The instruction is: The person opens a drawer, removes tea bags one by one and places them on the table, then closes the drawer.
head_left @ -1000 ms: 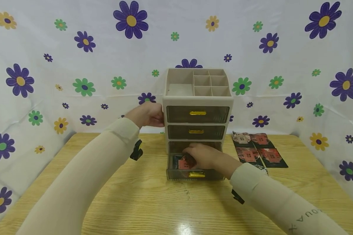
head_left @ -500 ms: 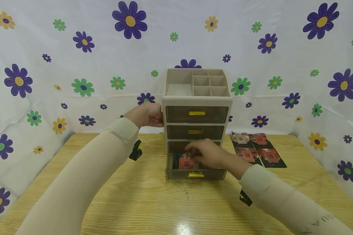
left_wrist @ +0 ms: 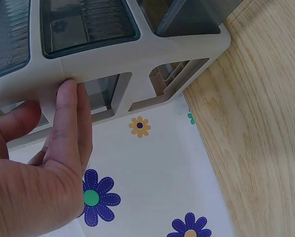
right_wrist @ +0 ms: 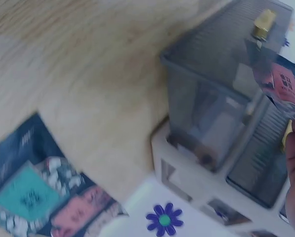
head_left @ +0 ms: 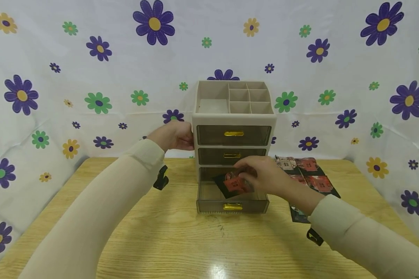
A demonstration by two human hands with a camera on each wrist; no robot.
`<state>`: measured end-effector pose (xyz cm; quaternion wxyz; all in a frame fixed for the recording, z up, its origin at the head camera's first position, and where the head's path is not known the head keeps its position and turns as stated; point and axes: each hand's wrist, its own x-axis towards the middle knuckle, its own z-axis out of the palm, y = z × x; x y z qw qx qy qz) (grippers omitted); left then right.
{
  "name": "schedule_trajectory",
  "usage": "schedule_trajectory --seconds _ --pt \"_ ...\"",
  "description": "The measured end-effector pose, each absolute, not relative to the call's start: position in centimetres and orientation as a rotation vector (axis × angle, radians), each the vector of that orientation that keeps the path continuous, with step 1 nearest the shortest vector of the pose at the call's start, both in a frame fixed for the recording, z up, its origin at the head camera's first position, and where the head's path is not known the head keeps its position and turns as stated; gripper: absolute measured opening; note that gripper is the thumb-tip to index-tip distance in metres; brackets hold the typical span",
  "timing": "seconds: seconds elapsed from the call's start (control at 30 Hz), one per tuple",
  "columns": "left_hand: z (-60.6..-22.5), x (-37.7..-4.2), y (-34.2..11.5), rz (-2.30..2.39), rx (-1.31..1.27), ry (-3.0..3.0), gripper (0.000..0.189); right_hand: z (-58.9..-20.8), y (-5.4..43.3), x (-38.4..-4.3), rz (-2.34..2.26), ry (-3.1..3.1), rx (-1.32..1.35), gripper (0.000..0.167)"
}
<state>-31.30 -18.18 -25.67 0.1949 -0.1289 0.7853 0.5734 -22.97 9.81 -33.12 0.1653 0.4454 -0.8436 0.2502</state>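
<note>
A white drawer organizer stands on the table, its bottom drawer pulled out. My left hand grips the organizer's side frame; in the left wrist view the thumb and fingers lie either side of a post between side openings. Over the open drawer, my right hand pinches a dark flat packet with a red label by its right end. The packet is tilted, and the right wrist view shows its label too. The drawer's bottom shows under the packet.
Several similar packets lie on the table right of the organizer, partly behind my right arm. One with a green label lies nearest in the right wrist view. Two upper drawers are closed. A flowered cloth hangs behind.
My right hand has taken hold of the packet lying in the drawer and raised it, moving up and right. The left hand stays at the organizer's side.
</note>
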Motion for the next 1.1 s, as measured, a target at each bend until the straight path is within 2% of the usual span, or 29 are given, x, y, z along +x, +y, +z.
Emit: schedule_trajectory --seconds 0.37,0.77,1.1 --pt "-25.6 -31.1 -18.2 1.618 -0.367 2.194 0.034 -29.3 14.0 -22.0 0.71 -2.148 1.158 0.026" --pt "-25.6 -31.4 -18.3 1.588 -0.322 2.182 0.029 -27.5 21.2 -21.4 0.532 -2.234 1.176 0.037" --pt "-25.7 -31.5 -18.1 1.592 -0.316 2.158 0.025 -28.3 26.1 -22.2 0.333 -2.942 1.077 0.018"
